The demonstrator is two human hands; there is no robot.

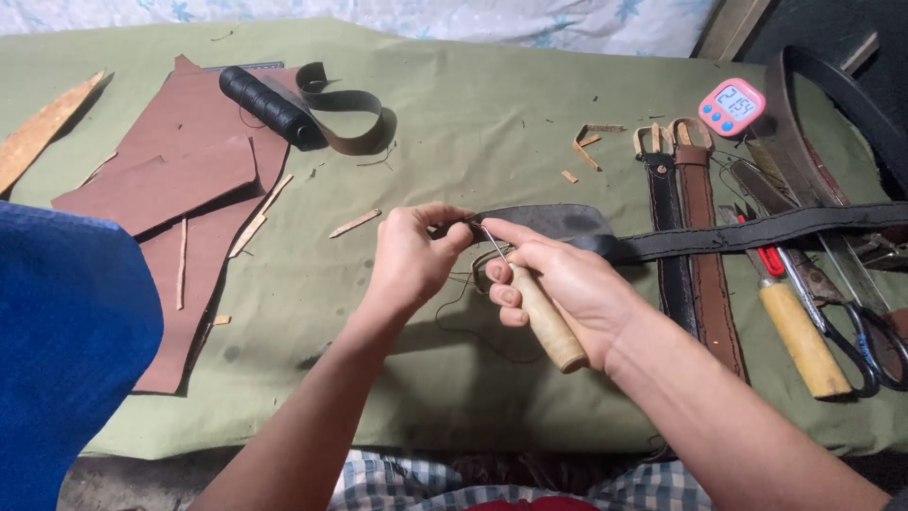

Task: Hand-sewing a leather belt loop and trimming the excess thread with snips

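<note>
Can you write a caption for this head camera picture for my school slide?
Left hand pinches a dark leather strap while right hand works a wooden-handled awl over green cloth.

We look down on a work surface spread with an olive-green cloth [473, 114], creased in soft folds and speckled with small dark stains toward its near edge. At the far side we see a pale fabric printed with light blue flowers [378, 14] running along the cloth's far edge. In the far right corner we make out a slanted brown wooden board [730, 26] against deep shadow. Below the cloth's near left edge, a strip of rough grey floor [132, 478] shows. The light is soft and even, falling from above and casting only faint shadows across the green cloth.
</note>
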